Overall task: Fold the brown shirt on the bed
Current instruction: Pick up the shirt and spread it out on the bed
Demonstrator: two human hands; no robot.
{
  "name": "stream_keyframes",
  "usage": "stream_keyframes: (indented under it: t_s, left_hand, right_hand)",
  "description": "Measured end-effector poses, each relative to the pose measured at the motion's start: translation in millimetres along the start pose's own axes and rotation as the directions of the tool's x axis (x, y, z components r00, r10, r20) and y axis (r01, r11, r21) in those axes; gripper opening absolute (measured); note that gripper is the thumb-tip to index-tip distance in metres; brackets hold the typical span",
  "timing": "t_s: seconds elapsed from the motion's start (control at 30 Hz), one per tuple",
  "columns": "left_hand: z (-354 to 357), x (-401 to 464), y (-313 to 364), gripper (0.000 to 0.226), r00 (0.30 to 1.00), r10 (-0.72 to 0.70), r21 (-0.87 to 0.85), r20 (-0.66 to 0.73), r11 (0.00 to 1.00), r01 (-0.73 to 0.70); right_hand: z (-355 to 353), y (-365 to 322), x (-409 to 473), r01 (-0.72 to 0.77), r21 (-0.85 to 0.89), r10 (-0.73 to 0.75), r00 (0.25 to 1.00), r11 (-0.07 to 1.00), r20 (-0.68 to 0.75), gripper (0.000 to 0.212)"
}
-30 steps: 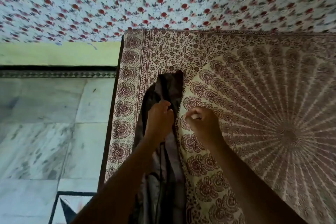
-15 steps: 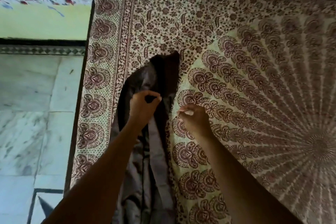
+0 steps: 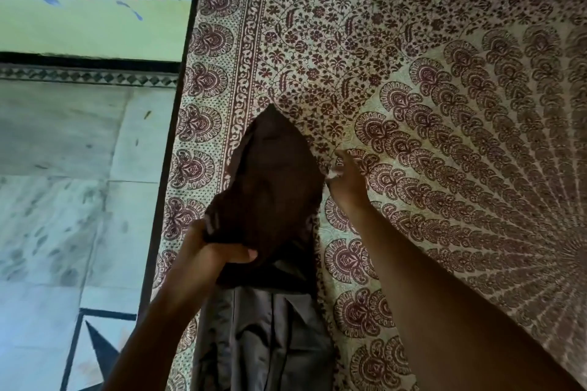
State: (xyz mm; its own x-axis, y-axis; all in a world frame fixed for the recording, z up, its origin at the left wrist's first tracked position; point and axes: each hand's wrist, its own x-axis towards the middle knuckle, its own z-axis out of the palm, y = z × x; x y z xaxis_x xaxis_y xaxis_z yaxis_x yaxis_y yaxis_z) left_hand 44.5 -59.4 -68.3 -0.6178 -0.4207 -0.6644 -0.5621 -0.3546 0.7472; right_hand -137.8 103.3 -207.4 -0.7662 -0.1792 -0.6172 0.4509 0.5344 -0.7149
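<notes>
left hand grips the brown shirt lifted off the bed; right hand pinches its edge

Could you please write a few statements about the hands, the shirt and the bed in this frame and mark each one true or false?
1. The left hand grips a bunched part of the brown shirt. True.
2. The right hand rests flat on the floor. False: it is at the shirt's right edge, over the patterned bedspread.
3. The whole shirt lies flat on the bedspread. False: its far part is lifted and bunched above the left hand.
4. The shirt lies near the left edge of the bed, beside the tiled floor. True.
5. The bedspread is plain white. False: it carries a dark red print on a pale ground.
</notes>
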Motion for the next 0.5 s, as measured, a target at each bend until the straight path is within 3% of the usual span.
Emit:
stream_keyframes:
  t_s: [0.07,0.17,0.27,0.33,0.4,0.5]
  left_hand:
    - [-24,-5,-13,0.052,0.997,0.013,-0.110,-0.070,0.994,-0.020]
    - [-51,5,-42,0.045,0.982,-0.043,-0.132,-0.185,0.991,0.018]
    - [-67,21,-64,0.038,0.978,-0.173,-0.157,-0.120,0.976,0.153]
    - [-73,32,-74,0.027,0.952,-0.264,-0.134,-0.152,0.960,0.245]
    - [-79,37,-89,0.014,0.956,-0.160,0.068,-0.244,0.981,0.181]
    - [-78,35,-94,0.023,0.961,-0.028,0.260,-0.276,0.960,0.102]
  right_hand:
    - [15,-16,9,0.141,-0.141,-0.139,0.990,0.980,0.025,0.067]
    - [46,-42,30,0.328,-0.353,-0.312,0.945,0.876,0.103,0.054]
    - [80,-66,50,0.442,-0.408,-0.353,0.893,0.799,0.278,0.047]
    - [96,-72,61,0.531,-0.443,-0.315,0.823,0.723,0.472,0.057]
    - [106,-77,64,0.628,-0.568,-0.205,0.746,0.532,0.634,0.074]
    - [112,-89,57,0.690,-0.712,0.002,0.718,0.131,0.696,0.092]
